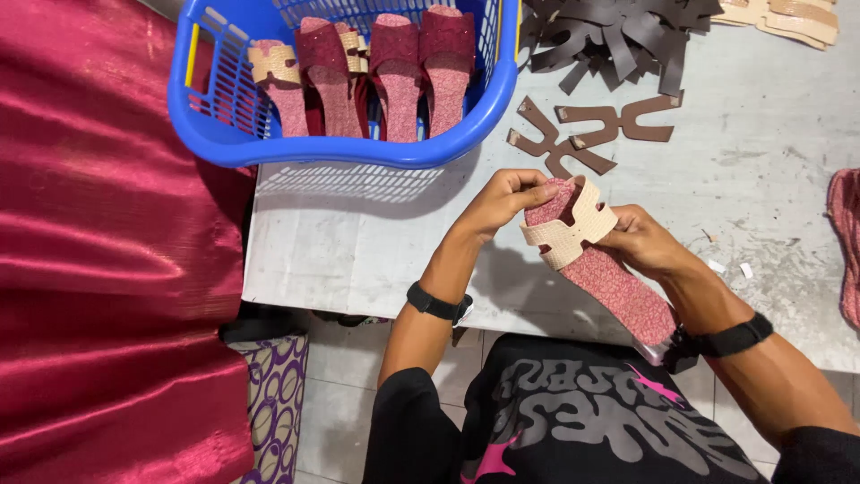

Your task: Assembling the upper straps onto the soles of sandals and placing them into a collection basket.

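I note both hands gripping one pink sandal sole (618, 282) above the counter (358, 242): right hand (647, 242) at its side, left hand (506, 199) pinching the toe by the beige strap (569, 229). Beyond lie brown strap cut-outs (582, 134), then a blue basket (340, 81) of finished sandals

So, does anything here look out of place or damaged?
Nothing looks damaged. The blue basket juts past the table edge, partly unsupported. Small paper scraps lie near the right hand, which holds the pink sandal with the left hand.
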